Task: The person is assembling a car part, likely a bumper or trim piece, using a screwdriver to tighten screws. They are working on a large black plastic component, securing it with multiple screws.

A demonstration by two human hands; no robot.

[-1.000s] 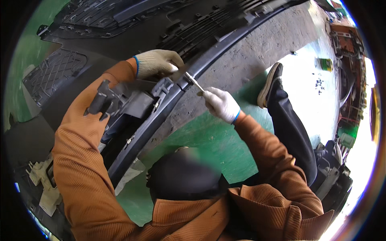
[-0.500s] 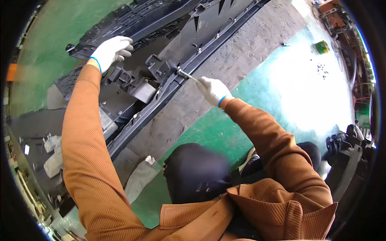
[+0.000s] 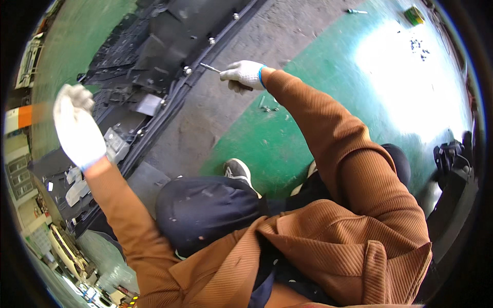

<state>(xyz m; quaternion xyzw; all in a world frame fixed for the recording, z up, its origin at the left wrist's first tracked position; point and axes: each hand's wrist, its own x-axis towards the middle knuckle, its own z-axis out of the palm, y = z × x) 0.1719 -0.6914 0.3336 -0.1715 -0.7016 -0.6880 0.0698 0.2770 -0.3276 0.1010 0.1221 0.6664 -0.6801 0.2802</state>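
while the person crouches over a green and grey floor point(image 3: 287, 149), the right hand point(image 3: 245, 75), in a white work glove with a blue cuff, reaches forward with the arm nearly straight in its ribbed orange sleeve point(image 3: 328, 133); its grip is pressed together around the handle of a slim metal tool point(image 3: 209, 67), whose tip points left toward the edge of a large black car panel point(image 3: 169, 46) lying on the floor. the left hand point(image 3: 77, 128), gloved the same way, is raised out to the left with the arm stretched up and away, fingers loosely spread and holding nothing, hovering above the near end of the panel. small silver fasteners point(image 3: 210, 40) sit along the panel's rim, and a few loose screws point(image 3: 268, 107) lie on the floor just below the right wrist. far off at the upper right a small green and yellow container point(image 3: 412, 15) stands on the floor; what it holds cannot be told. one grey shoe point(image 3: 237, 171) shows beside the dark knee.
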